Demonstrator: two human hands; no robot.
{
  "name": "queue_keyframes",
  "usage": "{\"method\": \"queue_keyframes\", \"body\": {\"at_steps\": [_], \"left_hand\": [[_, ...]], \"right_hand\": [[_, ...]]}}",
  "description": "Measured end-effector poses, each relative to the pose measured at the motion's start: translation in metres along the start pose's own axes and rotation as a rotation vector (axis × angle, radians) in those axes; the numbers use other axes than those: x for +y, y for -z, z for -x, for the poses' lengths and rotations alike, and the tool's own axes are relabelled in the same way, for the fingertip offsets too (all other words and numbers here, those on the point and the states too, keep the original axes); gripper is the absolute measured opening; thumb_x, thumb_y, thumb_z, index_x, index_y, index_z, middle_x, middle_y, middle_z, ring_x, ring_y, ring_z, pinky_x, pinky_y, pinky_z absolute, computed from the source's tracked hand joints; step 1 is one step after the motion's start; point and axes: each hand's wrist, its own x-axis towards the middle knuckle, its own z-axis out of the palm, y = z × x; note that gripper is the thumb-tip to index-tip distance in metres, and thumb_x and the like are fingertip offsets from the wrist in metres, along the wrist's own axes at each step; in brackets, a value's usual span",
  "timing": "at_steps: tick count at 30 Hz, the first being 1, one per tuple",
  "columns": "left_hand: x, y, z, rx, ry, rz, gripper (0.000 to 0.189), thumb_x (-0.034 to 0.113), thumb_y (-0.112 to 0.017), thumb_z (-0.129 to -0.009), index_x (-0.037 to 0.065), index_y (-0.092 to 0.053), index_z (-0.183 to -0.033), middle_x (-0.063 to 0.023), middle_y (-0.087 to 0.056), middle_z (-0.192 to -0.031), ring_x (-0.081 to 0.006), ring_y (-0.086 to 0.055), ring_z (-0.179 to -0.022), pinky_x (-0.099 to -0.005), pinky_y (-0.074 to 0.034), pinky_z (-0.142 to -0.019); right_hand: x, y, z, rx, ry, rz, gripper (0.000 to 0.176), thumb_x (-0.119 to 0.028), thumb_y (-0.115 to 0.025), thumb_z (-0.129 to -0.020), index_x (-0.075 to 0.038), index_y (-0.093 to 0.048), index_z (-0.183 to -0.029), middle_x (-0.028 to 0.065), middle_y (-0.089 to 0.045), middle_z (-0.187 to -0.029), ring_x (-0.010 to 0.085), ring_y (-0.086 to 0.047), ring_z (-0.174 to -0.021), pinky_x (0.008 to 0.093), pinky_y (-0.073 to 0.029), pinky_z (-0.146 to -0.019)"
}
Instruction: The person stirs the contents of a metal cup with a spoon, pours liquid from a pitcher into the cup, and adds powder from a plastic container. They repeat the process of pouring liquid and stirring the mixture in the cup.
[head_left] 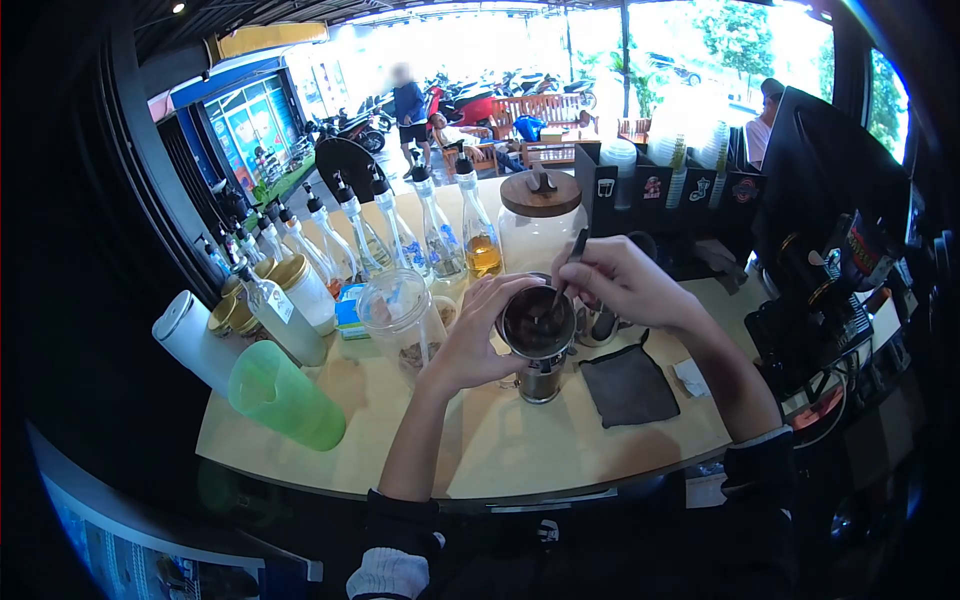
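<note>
My left hand is wrapped round the side of a metal cup standing on the light wooden counter. Dark brown contents show inside the cup, too dim to identify. In my right hand a thin dark spoon is pinched, its lower end down inside the cup. Just left of the cup stands a clear plastic pitcher with some brown powder in it. A dark folded cloth lies to the right, beneath my right forearm.
Several pump-topped syrup bottles line the far edge. A large jar with a wooden lid stands behind the cup. At left are a green tumbler and a white-capped bottle. A black cup holder stands back right. People sit and stand beyond.
</note>
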Motion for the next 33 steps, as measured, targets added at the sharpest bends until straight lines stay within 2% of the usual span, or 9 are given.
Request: {"method": "queue_keyframes", "body": {"at_steps": [2,8,10,14,18,19,24,26,33], "left_hand": [[0.000,0.000,0.000,0.001,0.000,-0.005,0.079,0.020,-0.078,-0.058,0.014,-0.047,-0.131,-0.0073,-0.054,-0.126,-0.0293,-0.047,-0.123,-0.0441,-0.024,-0.110],[-0.002,-0.002,0.001,0.009,-0.005,-0.017,0.080,0.020,-0.078,-0.057,0.013,-0.047,-0.131,-0.0074,-0.054,-0.126,-0.0284,-0.047,-0.124,-0.0446,-0.023,-0.111],[0.000,0.000,0.001,0.005,-0.004,-0.021,0.080,0.020,-0.078,-0.057,0.013,-0.047,-0.131,-0.0075,-0.054,-0.126,-0.0283,-0.047,-0.123,-0.0448,-0.023,-0.111],[0.001,0.000,0.001,0.006,0.005,-0.020,0.081,0.020,-0.078,-0.057,0.013,-0.047,-0.131,-0.0080,-0.054,-0.126,-0.0285,-0.047,-0.124,-0.0447,-0.024,-0.111],[-0.001,0.001,0.002,0.021,0.031,-0.004,0.081,0.020,-0.079,-0.056,0.012,-0.047,-0.131,-0.0089,-0.054,-0.127,-0.0284,-0.046,-0.125,-0.0440,-0.024,-0.111],[-0.002,0.001,0.003,0.023,0.033,-0.004,0.081,0.020,-0.079,-0.056,0.012,-0.047,-0.131,-0.0089,-0.054,-0.127,-0.0284,-0.046,-0.125,-0.0440,-0.024,-0.111],[-0.003,-0.002,0.004,0.049,0.072,0.013,0.082,0.022,-0.080,-0.057,0.012,-0.046,-0.131,-0.0098,-0.053,-0.129,-0.0286,-0.045,-0.126,-0.0444,-0.024,-0.111],[-0.005,-0.003,0.004,0.044,0.065,-0.001,0.082,0.022,-0.080,-0.057,0.012,-0.046,-0.131,-0.0096,-0.053,-0.129,-0.0285,-0.045,-0.126,-0.0447,-0.024,-0.111],[-0.004,-0.005,0.004,0.051,0.070,-0.017,0.083,0.024,-0.081,-0.057,0.013,-0.046,-0.131,-0.0085,-0.053,-0.128,-0.0277,-0.047,-0.125,-0.0465,-0.022,-0.112]], "right_hand": [[-0.004,0.003,-0.002,0.102,-0.017,0.008,0.022,-0.016,-0.054,-0.095,0.004,-0.062,-0.094,0.0079,-0.062,-0.069,0.0110,-0.057,-0.063,0.0269,-0.047,-0.061],[0.010,-0.006,-0.002,-0.042,0.028,0.096,0.020,-0.014,-0.049,-0.098,0.001,-0.060,-0.093,0.0002,-0.058,-0.073,0.0044,-0.052,-0.065,0.0213,-0.044,-0.058],[0.007,-0.005,-0.003,0.128,-0.005,-0.038,0.022,-0.016,-0.054,-0.094,0.004,-0.061,-0.091,0.0082,-0.062,-0.069,0.0132,-0.056,-0.061,0.0282,-0.047,-0.060],[0.007,-0.011,0.002,0.070,0.041,-0.006,0.020,-0.014,-0.053,-0.095,0.004,-0.061,-0.090,0.0066,-0.062,-0.070,0.0095,-0.058,-0.064,0.0267,-0.047,-0.060],[0.006,-0.007,0.009,0.198,0.116,-0.035,0.020,-0.015,-0.054,-0.095,0.003,-0.061,-0.094,0.0075,-0.063,-0.074,0.0111,-0.060,-0.066,0.0279,-0.048,-0.060],[0.002,-0.008,0.011,0.175,0.123,0.013,0.018,-0.005,-0.046,-0.096,0.002,-0.060,-0.088,0.0031,-0.057,-0.074,0.0075,-0.053,-0.066,0.0234,-0.045,-0.061],[-0.001,-0.013,0.017,0.178,0.142,0.037,0.016,-0.006,-0.047,-0.095,0.002,-0.059,-0.090,0.0034,-0.057,-0.074,0.0080,-0.053,-0.064,0.0239,-0.045,-0.060],[0.005,-0.010,0.016,0.213,0.129,0.044,0.017,-0.014,-0.054,-0.094,0.003,-0.060,-0.096,0.0101,-0.061,-0.072,0.0179,-0.060,-0.063,0.0304,-0.047,-0.060],[0.003,-0.017,0.019,0.232,0.090,0.007,0.015,-0.011,-0.052,-0.094,0.002,-0.060,-0.094,0.0110,-0.061,-0.076,0.0190,-0.061,-0.066,0.0310,-0.048,-0.063]]}}
